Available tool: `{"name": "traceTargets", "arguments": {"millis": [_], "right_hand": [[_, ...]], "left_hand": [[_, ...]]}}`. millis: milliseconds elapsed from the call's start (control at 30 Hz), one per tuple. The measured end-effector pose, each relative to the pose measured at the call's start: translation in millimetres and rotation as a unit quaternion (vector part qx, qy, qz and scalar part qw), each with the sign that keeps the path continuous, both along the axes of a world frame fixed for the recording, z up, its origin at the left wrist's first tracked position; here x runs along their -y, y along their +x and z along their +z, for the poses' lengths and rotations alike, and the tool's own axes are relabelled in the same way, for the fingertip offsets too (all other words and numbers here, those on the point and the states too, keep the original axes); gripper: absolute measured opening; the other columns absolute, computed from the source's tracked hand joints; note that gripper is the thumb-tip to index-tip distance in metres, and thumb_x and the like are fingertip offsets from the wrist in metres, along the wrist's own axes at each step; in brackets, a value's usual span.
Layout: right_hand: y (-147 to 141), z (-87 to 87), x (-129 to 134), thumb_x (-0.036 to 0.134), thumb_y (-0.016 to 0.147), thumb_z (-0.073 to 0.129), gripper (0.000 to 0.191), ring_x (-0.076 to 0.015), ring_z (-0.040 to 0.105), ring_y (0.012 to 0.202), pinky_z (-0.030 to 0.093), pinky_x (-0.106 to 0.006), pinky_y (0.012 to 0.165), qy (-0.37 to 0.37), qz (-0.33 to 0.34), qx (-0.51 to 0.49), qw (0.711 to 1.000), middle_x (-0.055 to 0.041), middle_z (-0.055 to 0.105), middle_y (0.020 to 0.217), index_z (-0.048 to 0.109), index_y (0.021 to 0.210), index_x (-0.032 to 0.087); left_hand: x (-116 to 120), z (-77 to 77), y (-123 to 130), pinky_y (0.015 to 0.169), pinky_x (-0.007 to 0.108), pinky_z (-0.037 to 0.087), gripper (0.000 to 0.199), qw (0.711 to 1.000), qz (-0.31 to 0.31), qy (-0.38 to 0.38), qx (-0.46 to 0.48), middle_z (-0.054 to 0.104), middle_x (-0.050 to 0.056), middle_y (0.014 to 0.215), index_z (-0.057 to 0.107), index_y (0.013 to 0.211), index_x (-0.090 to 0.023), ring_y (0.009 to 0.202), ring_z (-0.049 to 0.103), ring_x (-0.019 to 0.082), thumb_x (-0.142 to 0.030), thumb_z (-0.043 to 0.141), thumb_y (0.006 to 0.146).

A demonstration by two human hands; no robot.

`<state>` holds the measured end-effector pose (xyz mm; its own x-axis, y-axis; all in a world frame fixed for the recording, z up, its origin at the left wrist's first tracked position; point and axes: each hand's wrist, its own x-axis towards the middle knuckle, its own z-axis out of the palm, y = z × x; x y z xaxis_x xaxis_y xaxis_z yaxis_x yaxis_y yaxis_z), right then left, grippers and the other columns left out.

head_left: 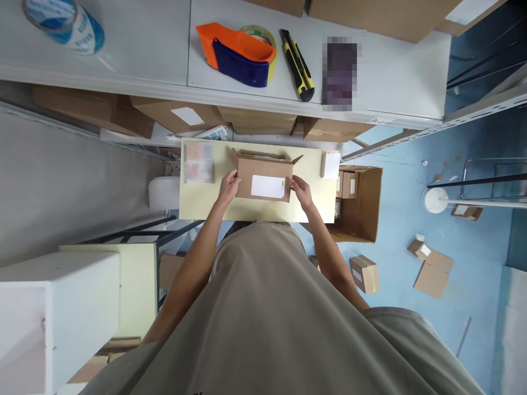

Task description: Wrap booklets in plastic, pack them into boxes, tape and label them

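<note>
A brown cardboard box (245, 184) with a white label (267, 186) on its near side stands on a pale yellow table (257, 211). Its top flaps stick up and outward at both ends; what lies inside cannot be made out. At the left end, the closed fingers of my left hand (229, 187) grip the box. My right hand (302, 192) pinches its right end near the label. A printed sheet (198, 162) lies to the left of the box, and a small white box (330, 165) sits to its right.
Above the table runs a grey shelf (387, 82) with an orange and blue tape dispenser (242, 57), a yellow-black utility knife (297, 66) and a tape roll (66, 24). Right of the table stands a large open carton (364, 211) holding smaller boxes. More boxes (364, 274) lie on the blue floor.
</note>
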<state>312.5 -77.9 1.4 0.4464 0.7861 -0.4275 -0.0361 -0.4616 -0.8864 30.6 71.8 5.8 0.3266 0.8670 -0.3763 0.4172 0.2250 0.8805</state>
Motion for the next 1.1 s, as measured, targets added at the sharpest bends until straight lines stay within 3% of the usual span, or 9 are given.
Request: {"name": "traceTargets", "arguments": {"millis": [167, 267, 400, 500, 633, 700, 767, 900, 1100], "right_hand": [[-6.9, 37.4, 0.6, 0.078, 0.09, 0.066, 0.087, -0.0349, 0.069, 0.131, 0.06, -0.049, 0.108, 0.029, -0.009, 0.033, 0.999, -0.0215, 0.065, 0.153, 0.061, 0.15, 0.017], [-14.7, 53.3, 8.0, 0.081, 0.092, 0.061, 0.081, -0.0358, 0.07, 0.129, 0.061, -0.047, 0.104, 0.036, 0.002, 0.047, 0.998, -0.0197, 0.071, 0.144, 0.065, 0.141, 0.016], [-26.1, 49.5, 19.2, 0.084, 0.093, 0.056, 0.082, -0.0378, 0.072, 0.122, 0.062, -0.049, 0.101, -0.023, 0.004, 0.055, 0.998, -0.0191, 0.078, 0.124, 0.069, 0.132, 0.013], [-29.2, 43.4, 28.4, 0.082, 0.094, 0.056, 0.085, -0.0368, 0.07, 0.126, 0.061, -0.05, 0.103, -0.027, -0.011, 0.055, 0.998, -0.0203, 0.075, 0.133, 0.063, 0.144, 0.014], [-24.1, 58.6, 34.1, 0.073, 0.099, 0.056, 0.08, -0.035, 0.063, 0.138, 0.058, -0.052, 0.11, 0.024, -0.065, 0.192, 0.979, -0.0232, 0.062, 0.152, 0.053, 0.155, 0.015], [-21.3, 73.1, 28.0, 0.064, 0.107, 0.05, 0.063, -0.0331, 0.062, 0.138, 0.055, -0.052, 0.113, 0.061, -0.025, 0.269, 0.961, -0.0201, 0.065, 0.148, 0.06, 0.149, 0.019], [-21.3, 85.0, 14.4, 0.056, 0.112, 0.044, 0.051, -0.0323, 0.065, 0.132, 0.053, -0.051, 0.114, 0.075, 0.081, 0.31, 0.944, -0.017, 0.071, 0.141, 0.066, 0.143, 0.022], [-28.7, 91.4, -22.6, 0.044, 0.115, 0.041, 0.049, -0.0354, 0.065, 0.133, 0.049, -0.055, 0.114, 0.026, 0.298, 0.352, 0.887, -0.0163, 0.073, 0.142, 0.066, 0.149, 0.02], [-29.8, 93.3, -57.0, 0.027, 0.113, 0.038, 0.052, -0.0341, 0.053, 0.149, 0.046, -0.055, 0.121, 0.024, 0.349, 0.393, 0.85, -0.0111, 0.049, 0.171, 0.052, 0.163, 0.018]], "left_hand": [[16.8, 30.1, -4.1, 0.119, 0.043, 0.051, 0.059, 0.997, 0.064, 0.022, 0.028, 0.068, 0.015, 0.149, 0.059, 0.148, -0.018, 0.139, 0.065, 0.028, -0.05, 0.06, 0.099], [30.7, 36.7, -10.3, 0.121, 0.044, 0.051, 0.063, 0.996, 0.069, 0.031, 0.044, 0.066, 0.016, 0.152, 0.055, 0.152, -0.019, 0.141, 0.064, 0.029, -0.057, 0.06, 0.101], [46.5, 23.4, -16.3, 0.119, 0.047, 0.053, 0.063, 0.997, 0.072, 0.003, 0.014, 0.066, 0.017, 0.152, 0.058, 0.149, -0.02, 0.143, 0.063, 0.032, -0.061, 0.061, 0.101], [57.0, 18.7, -22.5, 0.115, 0.048, 0.056, 0.069, 0.996, 0.088, -0.004, -0.023, 0.062, 0.019, 0.155, 0.051, 0.155, -0.022, 0.144, 0.061, 0.032, -0.063, 0.062, 0.1], [61.9, 46.3, -26.9, 0.12, 0.049, 0.05, 0.059, 0.971, 0.137, 0.147, -0.128, 0.057, 0.018, 0.156, 0.051, 0.152, -0.022, 0.149, 0.053, 0.031, -0.056, 0.059, 0.104], [56.7, 64.7, -21.5, 0.123, 0.05, 0.045, 0.044, 0.956, 0.083, 0.233, -0.156, 0.066, 0.016, 0.144, 0.062, 0.138, -0.022, 0.142, 0.057, 0.031, -0.051, 0.055, 0.106], [48.3, 76.3, -10.6, 0.125, 0.051, 0.04, 0.038, 0.954, -0.022, 0.262, -0.147, 0.07, 0.014, 0.137, 0.068, 0.131, -0.023, 0.138, 0.058, 0.033, -0.048, 0.054, 0.107], [36.9, 75.1, 12.3, 0.126, 0.054, 0.034, 0.043, 0.933, -0.185, 0.264, -0.16, 0.066, 0.016, 0.145, 0.068, 0.14, -0.022, 0.144, 0.05, 0.039, -0.043, 0.062, 0.102], [49.5, 74.7, 7.4, 0.116, 0.054, 0.044, 0.04, 0.907, -0.243, 0.29, -0.188, 0.068, 0.018, 0.127, 0.074, 0.136, -0.022, 0.129, 0.056, 0.038, -0.041, 0.063, 0.103]]}}
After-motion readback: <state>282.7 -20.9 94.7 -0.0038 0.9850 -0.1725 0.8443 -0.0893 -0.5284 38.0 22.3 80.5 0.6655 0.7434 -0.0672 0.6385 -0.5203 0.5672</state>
